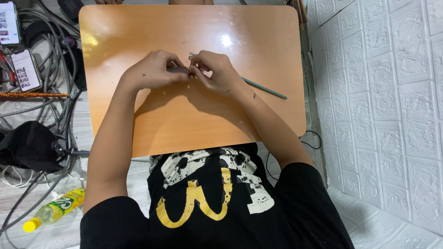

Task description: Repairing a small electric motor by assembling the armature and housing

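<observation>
My left hand [154, 69] and my right hand [217, 71] meet over the middle of an orange table [184, 120]. Both pinch a small dark object [181, 70] between their fingertips; its shape is too small to tell. A thin grey-green stick [265, 88] runs from under my right hand toward the table's right side, with its tip showing near my right fingers. Whether my right hand grips the stick is unclear.
Left of the table lie tangled grey cables [50, 60], two phones [26, 70] with lit screens, a black bag [27, 145] and a yellow-capped plastic bottle [55, 210]. A white brick-pattern wall [392, 92] stands close on the right.
</observation>
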